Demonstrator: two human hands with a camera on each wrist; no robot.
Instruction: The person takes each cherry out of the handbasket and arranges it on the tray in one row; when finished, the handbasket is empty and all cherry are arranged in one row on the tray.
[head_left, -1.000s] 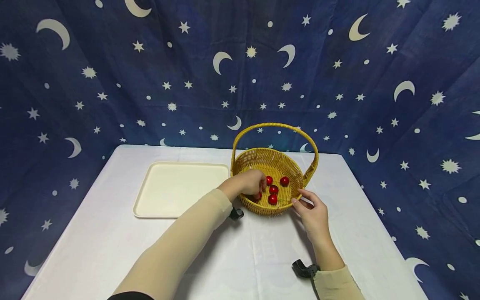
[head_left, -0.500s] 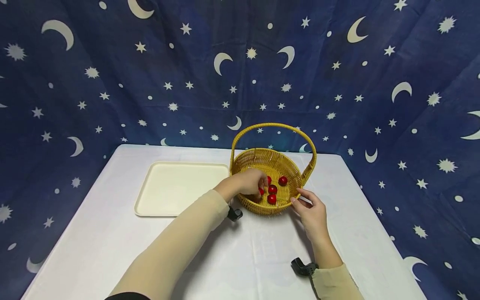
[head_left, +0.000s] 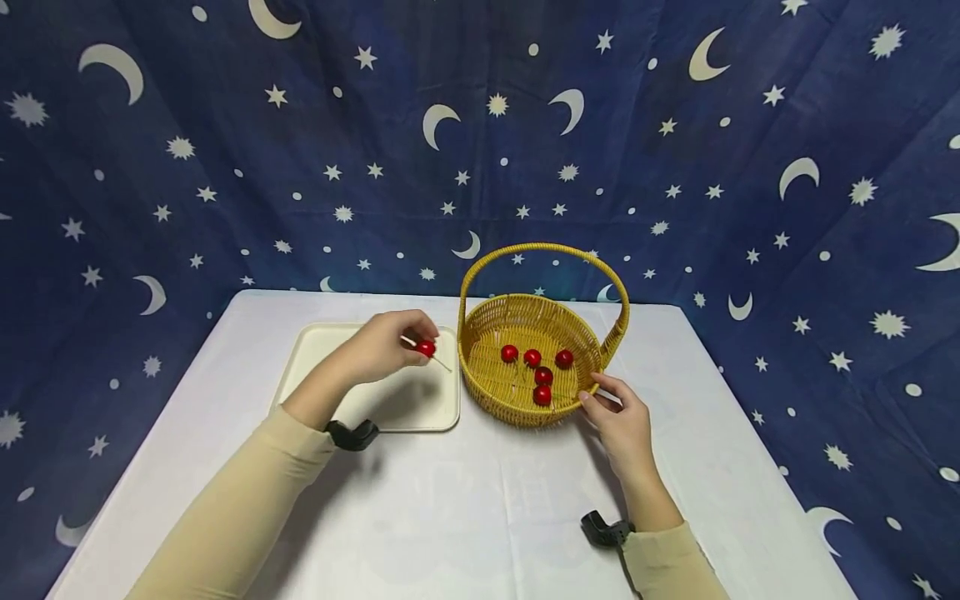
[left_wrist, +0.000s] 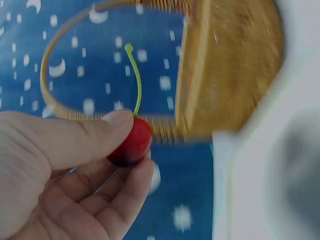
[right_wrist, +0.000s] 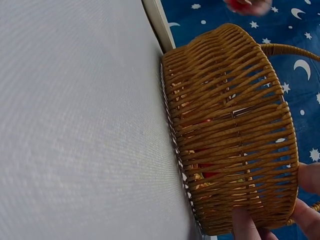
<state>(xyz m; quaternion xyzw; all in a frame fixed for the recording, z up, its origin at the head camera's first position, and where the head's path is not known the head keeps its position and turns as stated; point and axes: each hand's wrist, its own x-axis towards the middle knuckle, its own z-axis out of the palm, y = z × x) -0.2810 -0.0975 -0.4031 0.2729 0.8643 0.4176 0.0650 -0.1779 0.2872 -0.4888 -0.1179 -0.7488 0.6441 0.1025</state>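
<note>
My left hand [head_left: 386, 343] pinches a red cherry [left_wrist: 134, 145] with a green stem between thumb and fingers, held above the cream tray [head_left: 300, 392]. In the left wrist view the stem points up, away from the fingertips. To the right stands a woven yellow-brown basket [head_left: 487, 387] with a tall arched handle. Several more red cherries [head_left: 542, 395] lie on its floor. My right hand [head_left: 622, 421] holds the basket's near right rim, thumb outside and fingertips over the edge; in the right wrist view its fingers [right_wrist: 244, 225] rest against the weave.
A white cloth covers the table [head_left: 450, 517]. Behind and beside it hangs a dark blue curtain [head_left: 405, 117] with moons and stars. The tray's right edge lies close to the basket's left side.
My left hand has lifted a cherry out of the basket and moved left with it, over the tray. The right hand keeps its grip on the rim.
</note>
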